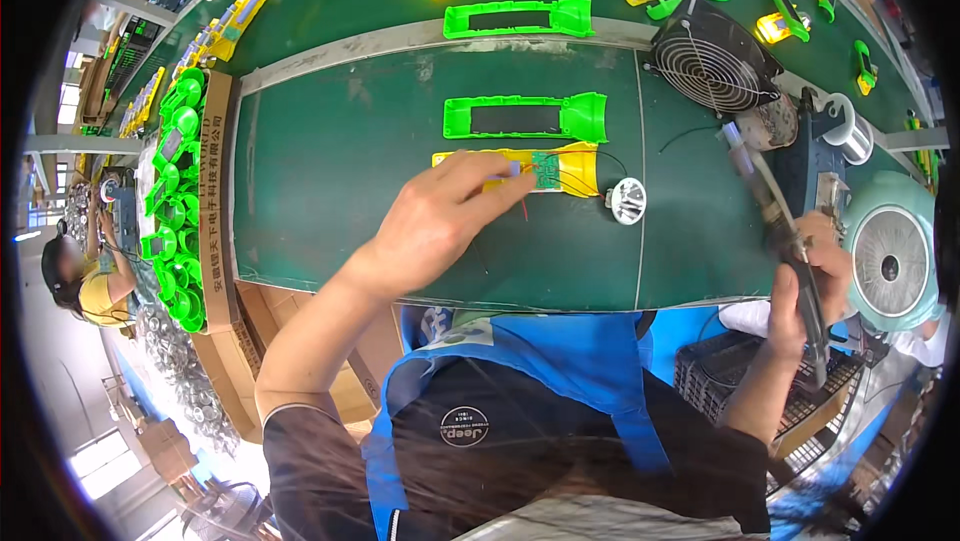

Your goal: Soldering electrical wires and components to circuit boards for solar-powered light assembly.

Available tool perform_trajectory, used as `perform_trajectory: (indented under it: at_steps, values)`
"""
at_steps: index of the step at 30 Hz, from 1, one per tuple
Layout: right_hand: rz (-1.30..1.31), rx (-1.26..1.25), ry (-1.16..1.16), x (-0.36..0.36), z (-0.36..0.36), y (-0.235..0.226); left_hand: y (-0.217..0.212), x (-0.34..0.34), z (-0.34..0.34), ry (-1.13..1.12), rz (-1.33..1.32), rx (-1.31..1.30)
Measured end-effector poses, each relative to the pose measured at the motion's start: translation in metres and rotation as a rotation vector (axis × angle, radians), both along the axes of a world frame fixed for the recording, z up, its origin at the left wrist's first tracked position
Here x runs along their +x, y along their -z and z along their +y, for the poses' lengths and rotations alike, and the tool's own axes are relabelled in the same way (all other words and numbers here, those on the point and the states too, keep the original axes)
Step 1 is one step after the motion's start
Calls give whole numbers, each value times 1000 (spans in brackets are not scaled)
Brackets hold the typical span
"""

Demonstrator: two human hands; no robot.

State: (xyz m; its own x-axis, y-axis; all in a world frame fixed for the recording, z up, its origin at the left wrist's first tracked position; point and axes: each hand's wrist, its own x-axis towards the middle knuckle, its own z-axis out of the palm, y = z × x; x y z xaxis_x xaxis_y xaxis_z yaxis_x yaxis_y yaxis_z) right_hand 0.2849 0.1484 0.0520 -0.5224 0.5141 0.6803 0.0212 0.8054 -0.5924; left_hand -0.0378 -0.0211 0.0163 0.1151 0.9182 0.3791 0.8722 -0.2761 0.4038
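Observation:
My left hand (pixel 430 216) reaches over a yellow flashlight housing (pixel 580 169), thumb and forefinger pinched at a thin wire beside the green circuit board (pixel 546 170). A lilac battery cell lies partly hidden under those fingers. Black wires run from the board to a silver reflector lamp head (pixel 627 201) on the mat. Above it lies a green housing frame (pixel 525 118). At the right, my right hand (pixel 815 266) is wrapped round the dark handle of a soldering iron (pixel 785 226), raised tilted beside the bench and apart from the housing.
A black fan (pixel 715 61) stands at the back right, near a solder spool (pixel 851 136) and a round pale-green fan (pixel 889 259). A carton (pixel 222 241) of green parts borders the left. Another green frame (pixel 518 18) lies beyond. At far left sits another person (pixel 95 281).

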Motion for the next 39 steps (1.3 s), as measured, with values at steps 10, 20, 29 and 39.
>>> perform_trajectory:
  at_steps: [10, 20, 29, 39]
  values:
    - [282, -1055, -207, -58, -27, 87, 25, 10, 32, -20, -329, -40]
    - [60, -976, -179, -75, -32, 80, -1, 25, 42, -232, -55, -178]
    - [11, -967, -155, -78, -34, 81, -3, 25, 45, -202, -4, -259]
    - [-25, -722, -226, -77, -23, 86, -2, 25, 47, -224, 16, -267]
